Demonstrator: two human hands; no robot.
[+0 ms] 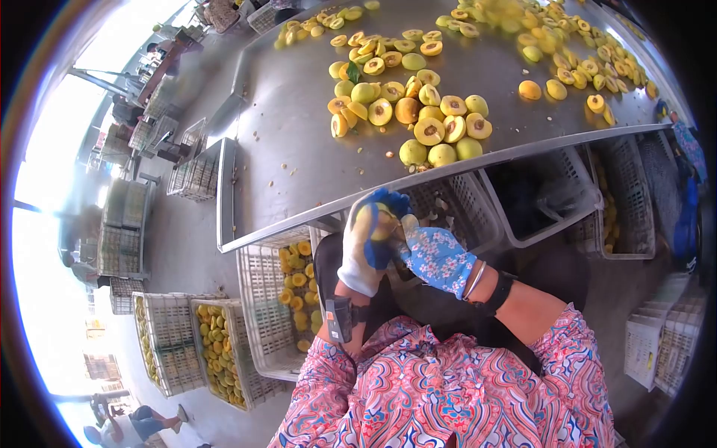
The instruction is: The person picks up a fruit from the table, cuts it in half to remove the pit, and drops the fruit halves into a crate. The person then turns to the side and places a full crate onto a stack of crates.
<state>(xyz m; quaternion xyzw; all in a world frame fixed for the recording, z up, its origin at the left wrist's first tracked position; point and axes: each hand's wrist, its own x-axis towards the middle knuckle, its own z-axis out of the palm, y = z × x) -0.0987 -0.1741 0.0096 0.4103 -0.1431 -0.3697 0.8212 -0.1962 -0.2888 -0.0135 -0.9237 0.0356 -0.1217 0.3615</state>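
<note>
Inside the curl of your L fingers sits the yellow peach (pixel 382 226), apparently cut, brownish at its middle. Your L hand (pixel 362 248), white glove w/ blue over the fingers, is clamped round it. Your R hand (pixel 441 257), blue floral glove, has fingertips right up at the fruit; can't tell if they're apart, together or pinching a small tool. Step in hand: prob. working at the peach's middle. Next move calls for a steady L grip, w/ R tips kept off the L fingers. Just ahead of your fingers: edge of the metal table (pixel 299 164); farther out on it, a pile of peach halves (pixel 429 131). Below L fingers, to their L: white crate (pixel 258 313) w/ more halves.
</note>
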